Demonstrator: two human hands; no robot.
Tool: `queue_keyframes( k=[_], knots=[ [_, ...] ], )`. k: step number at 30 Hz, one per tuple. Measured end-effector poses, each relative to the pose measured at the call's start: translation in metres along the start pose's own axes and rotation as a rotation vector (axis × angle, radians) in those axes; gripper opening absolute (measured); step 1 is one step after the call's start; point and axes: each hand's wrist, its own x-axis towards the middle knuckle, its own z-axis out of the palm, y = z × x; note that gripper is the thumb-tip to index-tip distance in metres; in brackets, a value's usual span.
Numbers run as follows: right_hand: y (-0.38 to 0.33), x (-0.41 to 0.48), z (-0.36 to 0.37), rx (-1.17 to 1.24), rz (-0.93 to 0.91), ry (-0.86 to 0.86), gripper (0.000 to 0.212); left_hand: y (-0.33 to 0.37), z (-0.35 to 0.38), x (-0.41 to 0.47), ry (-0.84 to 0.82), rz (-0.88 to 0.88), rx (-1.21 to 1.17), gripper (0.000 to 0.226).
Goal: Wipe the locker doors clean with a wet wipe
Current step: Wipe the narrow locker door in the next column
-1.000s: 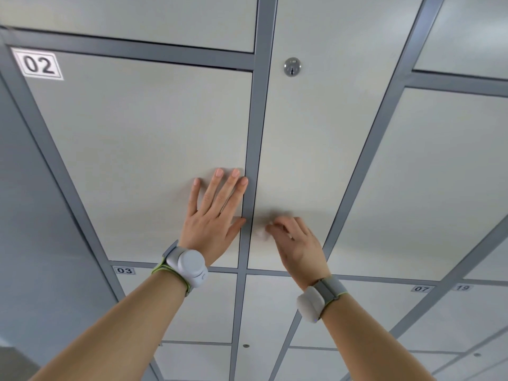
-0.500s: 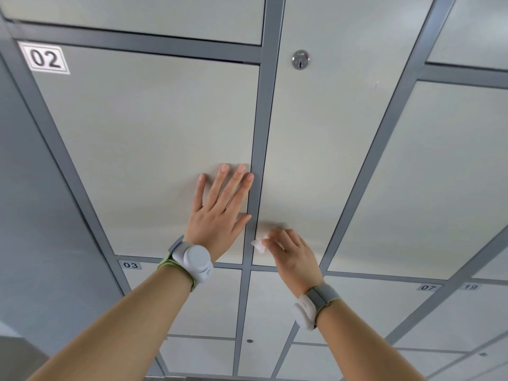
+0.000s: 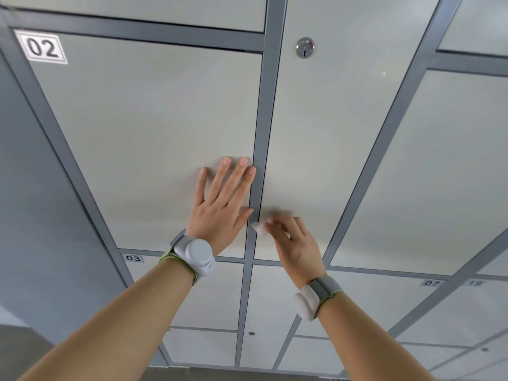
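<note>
Wiping underway low on the keyed locker door (image 3: 316, 147): the right hand (image 3: 297, 243) has its grip pinching the wet wipe (image 3: 259, 229) at the panel's lower left corner, just beside the grey frame strip (image 3: 261, 133). Left hand (image 3: 220, 210), grip spread, presses flat on door 02 (image 3: 151, 119). Judged early: the upper panel, lock (image 3: 305, 47) and neighbouring doors look outstanding, and only the bracing hand covers any surface.

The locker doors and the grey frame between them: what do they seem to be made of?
Doors: probably painted metal or laminate, off-white with a satin finish; soft reflections show. Frame: likely painted metal, matte grey, no glare.
</note>
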Motion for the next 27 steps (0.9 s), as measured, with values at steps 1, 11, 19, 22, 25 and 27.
queue_keyframes(
  k=[1,11,19,22,25,27],
  knots=[
    [0.000,-0.005,0.005,-0.006,-0.022,-0.029,0.041,0.000,0.000,0.000,-0.005,-0.001,0.003,0.080],
    [0.011,-0.044,0.032,-0.061,-0.110,-0.240,0.025,0.000,-0.001,0.000,-0.020,0.002,0.022,0.079],
    [0.009,-0.016,0.004,-0.058,-0.058,-0.062,0.036,0.000,0.001,-0.001,-0.016,0.001,0.021,0.081],
    [0.009,-0.002,-0.006,-0.048,-0.021,0.046,0.040,0.000,0.001,-0.001,-0.017,0.003,0.016,0.081],
    [0.009,-0.002,-0.006,-0.043,-0.015,0.060,0.041,0.001,0.001,-0.001,-0.017,-0.003,0.013,0.081],
    [0.010,-0.009,0.000,-0.052,-0.024,0.024,0.040,0.001,0.001,-0.001,-0.016,-0.008,0.014,0.081]
  ],
)
